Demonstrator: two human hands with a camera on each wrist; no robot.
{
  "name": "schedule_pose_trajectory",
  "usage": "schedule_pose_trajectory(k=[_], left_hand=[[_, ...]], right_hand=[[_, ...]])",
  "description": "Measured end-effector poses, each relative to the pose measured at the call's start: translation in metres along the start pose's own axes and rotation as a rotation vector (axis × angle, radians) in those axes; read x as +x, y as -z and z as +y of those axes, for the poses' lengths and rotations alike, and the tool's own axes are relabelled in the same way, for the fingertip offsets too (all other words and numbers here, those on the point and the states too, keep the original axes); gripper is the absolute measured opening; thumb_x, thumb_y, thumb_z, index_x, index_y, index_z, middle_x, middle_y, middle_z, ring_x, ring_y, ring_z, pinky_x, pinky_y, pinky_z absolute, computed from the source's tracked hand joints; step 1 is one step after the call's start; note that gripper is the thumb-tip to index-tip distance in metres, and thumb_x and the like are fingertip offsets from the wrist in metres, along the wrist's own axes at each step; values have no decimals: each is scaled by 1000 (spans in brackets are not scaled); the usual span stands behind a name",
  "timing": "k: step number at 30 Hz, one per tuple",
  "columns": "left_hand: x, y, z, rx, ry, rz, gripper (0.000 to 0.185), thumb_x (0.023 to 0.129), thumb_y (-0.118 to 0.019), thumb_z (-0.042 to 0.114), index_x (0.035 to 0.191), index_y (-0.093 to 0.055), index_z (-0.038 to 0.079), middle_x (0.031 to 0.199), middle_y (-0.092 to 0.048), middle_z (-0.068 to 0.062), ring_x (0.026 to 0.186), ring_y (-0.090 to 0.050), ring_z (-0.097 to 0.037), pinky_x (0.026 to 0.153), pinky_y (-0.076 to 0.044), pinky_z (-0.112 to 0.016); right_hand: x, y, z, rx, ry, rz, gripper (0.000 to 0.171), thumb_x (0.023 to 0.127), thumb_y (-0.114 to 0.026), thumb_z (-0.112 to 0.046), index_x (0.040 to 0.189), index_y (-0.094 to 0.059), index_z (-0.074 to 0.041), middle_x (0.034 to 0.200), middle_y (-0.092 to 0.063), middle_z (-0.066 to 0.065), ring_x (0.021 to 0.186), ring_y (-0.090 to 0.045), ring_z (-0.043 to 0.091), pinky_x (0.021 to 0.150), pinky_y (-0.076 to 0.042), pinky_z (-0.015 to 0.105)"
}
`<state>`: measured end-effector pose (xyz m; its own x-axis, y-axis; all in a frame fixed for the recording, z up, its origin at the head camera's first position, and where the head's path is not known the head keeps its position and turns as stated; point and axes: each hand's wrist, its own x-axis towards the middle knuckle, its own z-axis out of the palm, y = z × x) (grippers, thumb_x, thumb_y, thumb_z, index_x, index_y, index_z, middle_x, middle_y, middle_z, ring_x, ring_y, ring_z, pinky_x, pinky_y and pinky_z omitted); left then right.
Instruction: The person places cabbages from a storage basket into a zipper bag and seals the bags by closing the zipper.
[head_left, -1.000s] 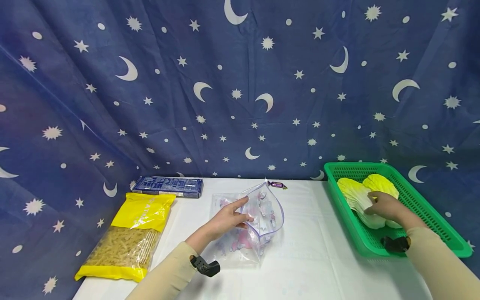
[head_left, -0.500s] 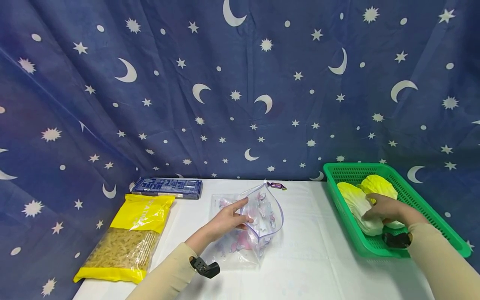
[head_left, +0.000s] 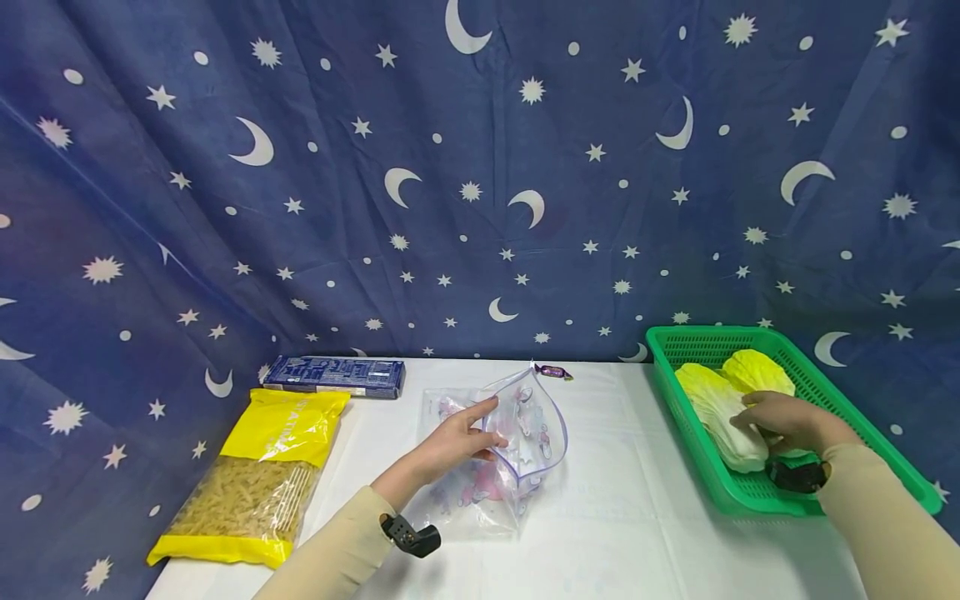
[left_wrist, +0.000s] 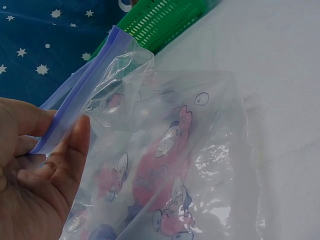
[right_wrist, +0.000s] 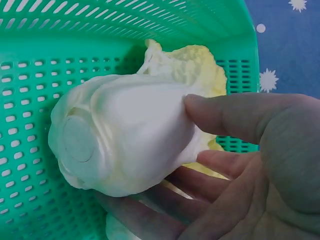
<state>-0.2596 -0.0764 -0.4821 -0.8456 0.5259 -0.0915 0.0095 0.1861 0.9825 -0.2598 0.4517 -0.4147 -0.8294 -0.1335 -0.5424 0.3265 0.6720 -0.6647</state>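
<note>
In the head view my left hand (head_left: 450, 442) pinches the purple zip edge of a clear zip bag (head_left: 472, 508) printed with pink cartoon figures. The bag's mouth stands spread to the right, and the left wrist view shows the zip strip (left_wrist: 80, 90) between thumb and fingers. At the right, my right hand (head_left: 795, 421) reaches into a green basket (head_left: 870, 458) and grips a napa cabbage (right_wrist: 145, 130), thumb on one side and fingers curled on the other. A second napa cabbage (head_left: 761, 371) lies beside it, partly hidden by the hand.
On the left lies a yellow bag of pasta (head_left: 255, 475), with a dark blue flat package (head_left: 337, 375) behind it. A purple wrapped candy (head_left: 553, 372) rests near the back edge of the white table (head_left: 615, 533). A blue star-patterned curtain (head_left: 585, 208) stands behind.
My right hand has shifted slightly down and right over the basket, and the held cabbage has moved a little nearer, apart from the other. The left hand and bag have hardly moved.
</note>
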Motion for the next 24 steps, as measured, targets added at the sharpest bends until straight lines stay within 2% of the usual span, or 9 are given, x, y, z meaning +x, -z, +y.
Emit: schedule_pose_trajectory(k=[3, 7, 13, 19, 24], left_hand=[[0, 0, 0, -1, 0, 1, 71, 100, -62, 10, 162, -27, 5, 113, -73, -20, 89, -73, -23, 88, -59, -35], [0, 0, -1, 1, 1, 4, 71, 100, -62, 11, 162, -28, 6, 113, -73, -20, 89, -73, -22, 89, -59, -35], [0, 0, -1, 7, 8, 8, 71, 100, -64, 12, 162, -29, 8, 113, -73, -20, 88, -73, -22, 91, -59, -36], [0, -1, 0, 8, 5, 3, 71, 100, -63, 12, 162, -29, 7, 112, -73, -19, 89, -73, -22, 90, -59, -36], [0, -1, -1, 2, -2, -2, 71, 100, -63, 11, 161, -28, 5, 112, -73, -18, 88, -72, -22, 89, -59, -35]], right_hand=[[2, 0, 2, 45, -23, -23, 99, 105, -58, -29, 150, 15, 19, 150, 3, 52, 138, -17, 66, 99, -48, 65], [7, -1, 5, 84, -46, -72, 104, 105, -59, -32, 148, 22, 17, 149, 13, 51, 139, -4, 67, 104, -41, 69], [15, 0, 7, 130, -46, -113, 100, 106, -56, -31, 149, 22, 16, 151, 15, 48, 141, 0, 65, 109, -33, 72], [17, 1, 10, 144, -52, -104, 97, 108, -52, -33, 150, 20, 16, 152, 6, 50, 140, -11, 66, 106, -41, 67], [17, 1, 10, 149, -60, -84, 98, 108, -51, -38, 151, 19, 15, 153, -17, 47, 137, -35, 58, 100, -49, 60]])
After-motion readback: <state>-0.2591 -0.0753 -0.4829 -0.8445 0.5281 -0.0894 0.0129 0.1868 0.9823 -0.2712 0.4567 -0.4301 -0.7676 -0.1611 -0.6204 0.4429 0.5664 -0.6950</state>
